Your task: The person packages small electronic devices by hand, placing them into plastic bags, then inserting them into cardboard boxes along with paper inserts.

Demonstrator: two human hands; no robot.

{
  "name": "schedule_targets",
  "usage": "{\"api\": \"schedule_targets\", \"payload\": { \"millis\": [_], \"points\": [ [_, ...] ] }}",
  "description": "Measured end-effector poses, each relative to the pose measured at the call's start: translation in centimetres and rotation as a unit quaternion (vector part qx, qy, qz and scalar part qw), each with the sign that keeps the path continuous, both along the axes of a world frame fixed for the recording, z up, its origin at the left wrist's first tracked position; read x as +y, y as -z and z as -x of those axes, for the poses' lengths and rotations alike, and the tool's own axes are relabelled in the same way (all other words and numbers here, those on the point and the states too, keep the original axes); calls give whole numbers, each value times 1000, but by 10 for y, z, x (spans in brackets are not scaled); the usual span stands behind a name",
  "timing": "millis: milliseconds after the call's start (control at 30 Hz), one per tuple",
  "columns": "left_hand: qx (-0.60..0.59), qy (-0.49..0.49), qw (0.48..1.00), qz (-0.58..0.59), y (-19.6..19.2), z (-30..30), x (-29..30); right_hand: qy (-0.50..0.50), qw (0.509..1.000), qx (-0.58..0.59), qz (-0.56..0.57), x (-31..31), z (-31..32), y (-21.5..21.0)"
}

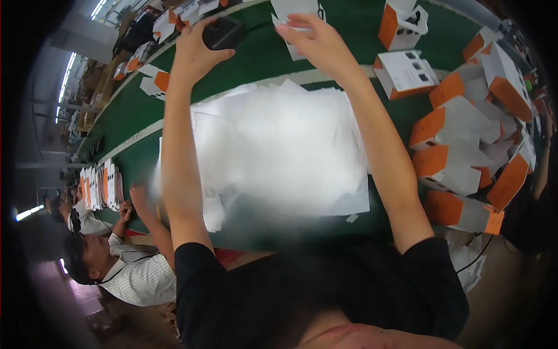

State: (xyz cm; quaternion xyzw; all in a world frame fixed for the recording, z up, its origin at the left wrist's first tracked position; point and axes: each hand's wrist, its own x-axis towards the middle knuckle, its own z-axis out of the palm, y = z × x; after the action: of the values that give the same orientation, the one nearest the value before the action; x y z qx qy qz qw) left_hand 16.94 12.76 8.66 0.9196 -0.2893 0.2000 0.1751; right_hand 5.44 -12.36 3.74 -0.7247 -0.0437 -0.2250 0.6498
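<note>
Black device (225,35) is sitting at the far side of the table (256,61), between the thumb and fingers of the left hand (200,49); that hand is curving around the device's left end, and I cannot tell whether it is gripping or only touching. The right hand (314,42) is hovering with its fingers loosely spread, near the end of the dark cord (260,26) and overlapping a white box (295,52); contact with either is staying unclear from this angle. Handling this well is probably calling for a steady hold on the device's body, slack in the cord so that nothing is tugging, and care that the right fingers are not bending the box's thin walls. Nearer the body, a broad pile of white sheets (279,142) is lying between the forearms, so low sleeves or elbows could be dragging it. Bare green surface is showing between the two hands, giving some room. Rightward, an upright carton (398,29) and a tipped carton (406,74) are limiting a wide swing, with clustered cartons (453,125) beyond; leftward, a co-worker (139,276) is sitting close to the left forearm.
</note>
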Motion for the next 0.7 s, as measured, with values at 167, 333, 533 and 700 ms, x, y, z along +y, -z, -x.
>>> {"api": "schedule_targets", "payload": {
  "millis": [167,333,533,700],
  "points": [
    [-93,199,975,-22,-72,142,-95,-82,976,-108,-173,-3,16,-33],
    [-116,109,964,212,-13,135,-90,-67,944,-5,-324,-22,43,-59],
    [284,27,958,33,78,211,-96,-25,916,-78,-392,-37,56,-67],
    [276,3,960,39,88,236,-106,-45,910,-77,-404,-46,58,-63]
  ]
}}
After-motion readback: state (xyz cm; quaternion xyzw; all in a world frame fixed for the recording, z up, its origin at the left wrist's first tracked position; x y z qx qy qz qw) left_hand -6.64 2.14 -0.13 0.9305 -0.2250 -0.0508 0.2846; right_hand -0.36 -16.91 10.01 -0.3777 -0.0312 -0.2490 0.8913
